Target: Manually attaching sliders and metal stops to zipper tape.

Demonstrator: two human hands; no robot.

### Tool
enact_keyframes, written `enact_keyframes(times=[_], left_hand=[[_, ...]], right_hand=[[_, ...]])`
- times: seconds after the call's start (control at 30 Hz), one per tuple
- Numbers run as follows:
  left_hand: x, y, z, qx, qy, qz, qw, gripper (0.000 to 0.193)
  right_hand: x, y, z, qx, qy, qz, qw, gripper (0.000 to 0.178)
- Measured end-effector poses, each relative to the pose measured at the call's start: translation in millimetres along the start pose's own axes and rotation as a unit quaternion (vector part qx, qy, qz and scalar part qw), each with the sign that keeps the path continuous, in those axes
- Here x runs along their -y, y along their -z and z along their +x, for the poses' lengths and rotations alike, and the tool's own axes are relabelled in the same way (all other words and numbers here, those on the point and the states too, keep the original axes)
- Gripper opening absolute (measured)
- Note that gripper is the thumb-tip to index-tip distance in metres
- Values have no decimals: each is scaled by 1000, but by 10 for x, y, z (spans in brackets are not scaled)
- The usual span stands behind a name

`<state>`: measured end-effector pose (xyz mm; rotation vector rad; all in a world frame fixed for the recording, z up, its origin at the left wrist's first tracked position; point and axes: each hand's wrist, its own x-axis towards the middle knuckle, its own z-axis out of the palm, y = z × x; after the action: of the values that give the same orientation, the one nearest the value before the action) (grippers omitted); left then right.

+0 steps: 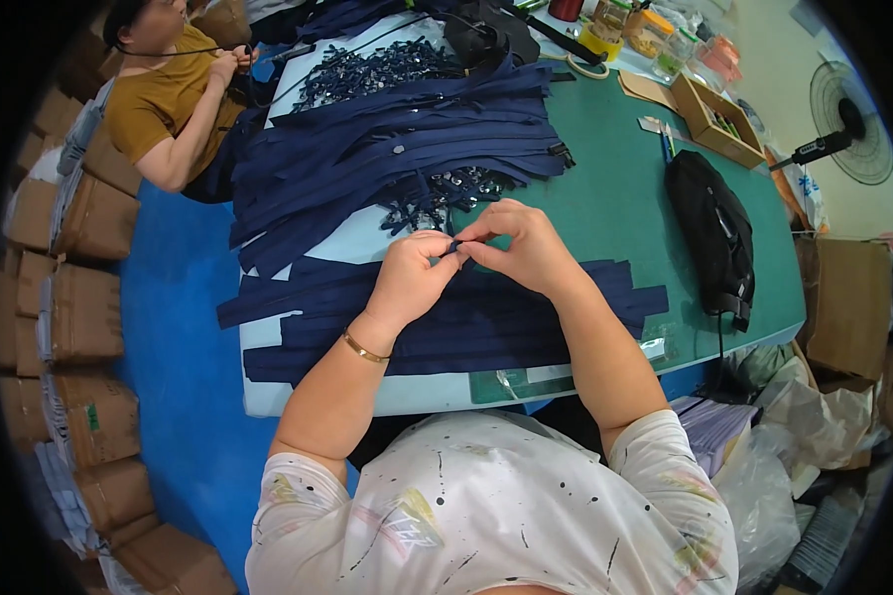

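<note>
Over the middle of the table, my left hand (412, 278) and my right hand (526, 248) meet fingertip to fingertip. Both are closed in a pinch on one small navy piece (455, 247), mostly hidden by the fingers. Just beyond them lies a small heap of navy zipper pulls (437, 194) with shiny metal bits. Long navy zipper tapes (337, 342) lie side by side under my wrists. A larger stack of navy zipper tapes (318, 164) stretches across the table farther off, with a bigger pile of zipper pulls (377, 71) behind it.
A green cutting mat (605, 213) covers the table's right part. On it are a black pouch (709, 228) and a wooden box (716, 119); jars (650, 35) stand at the back. Another person (174, 99) works at the far left. Cardboard boxes (94, 307) line the left side; a fan (848, 121) is at right.
</note>
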<state>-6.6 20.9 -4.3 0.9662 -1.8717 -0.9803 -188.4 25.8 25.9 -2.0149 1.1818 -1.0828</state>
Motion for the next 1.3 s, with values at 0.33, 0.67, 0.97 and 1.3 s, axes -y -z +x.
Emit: enact_keyframes(times=[0.33, 0.67, 0.97, 1.3], left_hand=[[41, 15, 17, 7, 26, 16, 999, 17], [-8, 14, 31, 26, 16, 46, 998, 14], [-16, 6, 23, 48, -7, 152, 987, 12], [-51, 75, 46, 67, 35, 122, 990, 13]], right_hand=[[-58, -30, 10, -41, 4, -10, 999, 10], [-55, 9, -14, -35, -76, 69, 994, 13], [-79, -14, -33, -32, -89, -7, 996, 14], [-54, 4, -16, -42, -109, 27, 993, 16]])
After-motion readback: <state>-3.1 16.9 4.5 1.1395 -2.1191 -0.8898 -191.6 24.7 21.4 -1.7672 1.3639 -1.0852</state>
